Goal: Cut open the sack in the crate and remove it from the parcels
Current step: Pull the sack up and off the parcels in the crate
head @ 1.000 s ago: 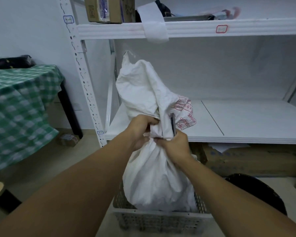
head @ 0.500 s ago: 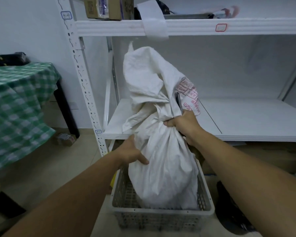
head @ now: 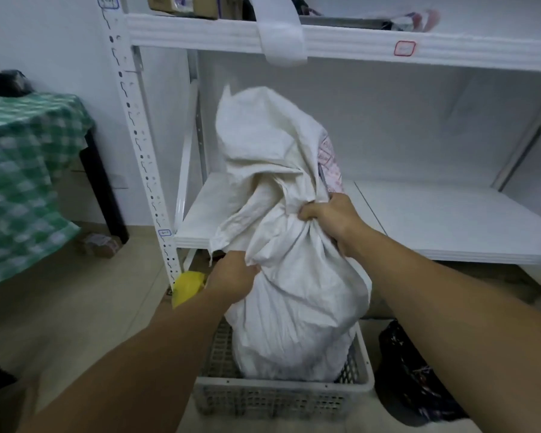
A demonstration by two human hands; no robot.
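Both hands grip the white sack point(head: 294, 295) standing in the crate point(head: 281, 398): right hand point(head: 328, 218) fisted round its neck, left hand point(head: 233, 281) bunching loose cloth; no parcels visible, removal apparently pending.

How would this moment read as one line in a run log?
left hand: gripping sack side | right hand: gripping bunched neck | sack: upright in crate | parcels: hidden
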